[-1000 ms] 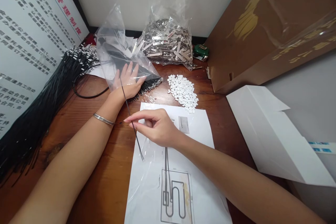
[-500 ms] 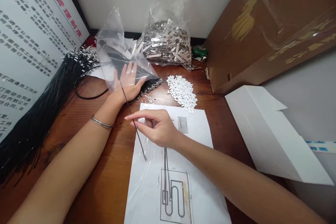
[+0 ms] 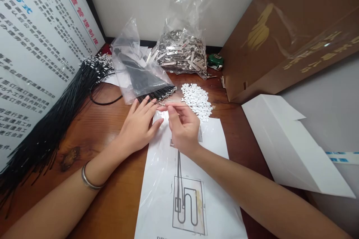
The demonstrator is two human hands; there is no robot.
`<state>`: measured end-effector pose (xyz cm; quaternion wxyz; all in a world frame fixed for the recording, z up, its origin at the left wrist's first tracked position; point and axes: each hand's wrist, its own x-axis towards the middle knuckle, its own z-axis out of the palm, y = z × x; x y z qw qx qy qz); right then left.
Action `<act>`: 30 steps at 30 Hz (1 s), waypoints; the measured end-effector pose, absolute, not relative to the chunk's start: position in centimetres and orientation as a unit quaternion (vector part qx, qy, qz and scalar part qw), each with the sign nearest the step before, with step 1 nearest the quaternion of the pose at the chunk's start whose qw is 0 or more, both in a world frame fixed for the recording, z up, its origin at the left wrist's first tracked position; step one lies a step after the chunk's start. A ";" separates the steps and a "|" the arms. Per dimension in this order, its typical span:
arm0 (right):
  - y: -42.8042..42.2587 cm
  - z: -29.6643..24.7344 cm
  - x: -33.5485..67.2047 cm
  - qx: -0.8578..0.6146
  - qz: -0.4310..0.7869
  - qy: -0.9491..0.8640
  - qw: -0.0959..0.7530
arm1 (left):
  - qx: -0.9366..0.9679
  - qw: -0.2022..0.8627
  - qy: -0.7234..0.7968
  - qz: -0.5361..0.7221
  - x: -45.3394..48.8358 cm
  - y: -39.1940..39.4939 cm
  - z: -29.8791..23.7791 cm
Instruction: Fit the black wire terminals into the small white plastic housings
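Observation:
My right hand (image 3: 183,125) is closed in a pinch, holding a thin black wire (image 3: 160,104) whose short visible stretch reaches toward my left fingertips. Most of that wire is hidden by the fingers. My left hand (image 3: 138,125) lies palm down with its fingers stretched out and the thumb apart. Just beyond its fingertips, a clear plastic bag (image 3: 131,63) covers a bundle of black wires (image 3: 165,92) with metal tips. Small white connector pieces (image 3: 198,99) lie heaped past my right hand. Beneath both hands is a printed drawing sheet (image 3: 157,194).
A thick bundle of black wires with white ends (image 3: 56,123) lies at the left. At the back are a bag of metal strips (image 3: 182,52) and a green tape measure (image 3: 215,61). A brown box (image 3: 280,18) and a folded white carton (image 3: 283,138) stand at the right.
My left hand has come back toward me, off the plastic bag. My right hand has moved right and slightly up and turned, its wire swinging from steep to nearly level.

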<state>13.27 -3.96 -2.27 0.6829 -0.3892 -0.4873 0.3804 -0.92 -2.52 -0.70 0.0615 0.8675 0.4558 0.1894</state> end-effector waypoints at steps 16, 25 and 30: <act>-0.8 -1.5 15.3 -0.360 0.656 -0.268 0.606 | 0.836 -0.027 0.419 0.353 -1.8 -0.4 -1.5; 0.4 -1.6 16.2 -0.340 0.671 -0.279 0.598 | 0.886 0.127 0.251 0.369 -1.3 -2.1 -1.4; 0.2 -2.0 16.0 -0.341 0.646 -0.346 0.589 | 0.891 0.306 0.142 0.303 -1.6 -2.9 -1.0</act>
